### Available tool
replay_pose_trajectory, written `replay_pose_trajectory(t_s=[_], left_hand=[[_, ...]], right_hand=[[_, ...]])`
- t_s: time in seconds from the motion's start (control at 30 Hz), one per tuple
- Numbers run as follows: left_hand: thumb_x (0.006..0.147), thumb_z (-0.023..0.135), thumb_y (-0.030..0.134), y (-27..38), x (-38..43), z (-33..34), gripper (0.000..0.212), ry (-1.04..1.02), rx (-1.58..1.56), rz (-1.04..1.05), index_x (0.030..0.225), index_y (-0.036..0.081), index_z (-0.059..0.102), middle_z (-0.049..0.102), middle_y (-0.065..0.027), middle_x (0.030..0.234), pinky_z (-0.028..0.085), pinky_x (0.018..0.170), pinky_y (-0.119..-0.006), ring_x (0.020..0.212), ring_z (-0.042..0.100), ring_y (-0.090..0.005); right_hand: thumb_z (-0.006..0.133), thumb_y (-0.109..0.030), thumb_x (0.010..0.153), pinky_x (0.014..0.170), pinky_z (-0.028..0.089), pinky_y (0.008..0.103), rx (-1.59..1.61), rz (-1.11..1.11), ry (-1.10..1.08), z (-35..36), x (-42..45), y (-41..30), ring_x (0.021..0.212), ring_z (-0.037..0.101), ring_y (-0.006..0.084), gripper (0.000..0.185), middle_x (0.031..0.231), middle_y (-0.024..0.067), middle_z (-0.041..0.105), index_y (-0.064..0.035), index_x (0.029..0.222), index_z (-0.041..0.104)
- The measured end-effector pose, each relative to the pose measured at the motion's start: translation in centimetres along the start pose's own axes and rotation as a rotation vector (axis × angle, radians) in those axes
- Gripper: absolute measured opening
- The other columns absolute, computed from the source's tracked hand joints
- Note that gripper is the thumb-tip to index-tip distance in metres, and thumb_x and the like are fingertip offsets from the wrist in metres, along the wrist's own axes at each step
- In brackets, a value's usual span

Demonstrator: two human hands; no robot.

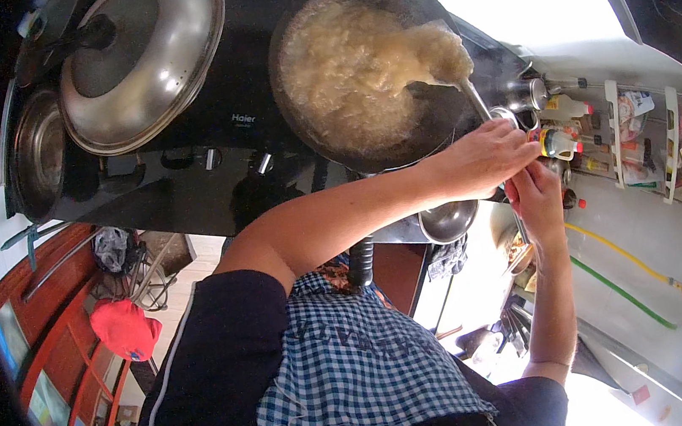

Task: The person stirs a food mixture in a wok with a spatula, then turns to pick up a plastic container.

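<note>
A dark wok [306,137] sits on the black Haier cooktop [249,90], holding a thick, pale tan, lumpy food mixture [356,77]. A long-handled metal turner [475,97] slants into the wok's right side, and its head is coated and mostly hidden by the food. My left hand [493,153] reaches across and is closed around the turner's handle. Just below it, my right hand [532,186] grips the lower part of the same handle. The wok's black handle [361,261] points toward my apron, and neither hand touches it.
A domed steel lid [196,71] covers cookware on the left burner, beside a metal pan [43,154]. Several bottles [559,143] and a metal bowl [449,222] stand to the right. Yellow [620,252] and green hoses [622,293] run along the white wall.
</note>
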State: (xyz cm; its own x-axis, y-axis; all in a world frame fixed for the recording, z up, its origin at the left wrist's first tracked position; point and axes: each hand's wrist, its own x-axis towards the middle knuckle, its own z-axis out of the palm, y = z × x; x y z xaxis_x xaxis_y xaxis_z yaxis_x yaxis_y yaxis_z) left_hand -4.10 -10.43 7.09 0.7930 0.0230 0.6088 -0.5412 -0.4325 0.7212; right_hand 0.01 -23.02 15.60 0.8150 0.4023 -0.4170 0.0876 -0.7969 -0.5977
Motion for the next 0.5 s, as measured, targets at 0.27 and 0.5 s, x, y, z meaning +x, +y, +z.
replay_pose_trajectory(t_s=[0.27,0.5], left_hand=[[0.067,0.061,0.004,-5.0,0.3,3.6,0.023,0.032,-0.038,-0.137,0.088,0.002,0.052,0.056,-0.0125,0.09,0.042,0.083,-0.038,0.092,0.055,-0.0287],[0.066,0.064,0.005,-5.0,-5.1,-0.5,0.019,-0.368,0.149,-0.432,0.083,0.003,0.057,0.059,-0.012,0.086,0.043,0.077,-0.037,0.086,0.057,-0.0262]], right_hand=[[0.051,-0.018,0.081,0.058,0.045,0.0452,-0.993,-0.158,0.058,1.6,5.3,0.0,0.068,0.058,0.0404,0.023,0.069,0.0231,0.059,0.0015,0.075,0.06],[0.051,-0.022,0.086,0.048,0.042,0.0359,-0.256,-0.175,-0.263,8.0,7.0,5.6,0.05,0.055,0.0208,0.03,0.061,0.0181,0.058,0.0048,0.074,0.058]])
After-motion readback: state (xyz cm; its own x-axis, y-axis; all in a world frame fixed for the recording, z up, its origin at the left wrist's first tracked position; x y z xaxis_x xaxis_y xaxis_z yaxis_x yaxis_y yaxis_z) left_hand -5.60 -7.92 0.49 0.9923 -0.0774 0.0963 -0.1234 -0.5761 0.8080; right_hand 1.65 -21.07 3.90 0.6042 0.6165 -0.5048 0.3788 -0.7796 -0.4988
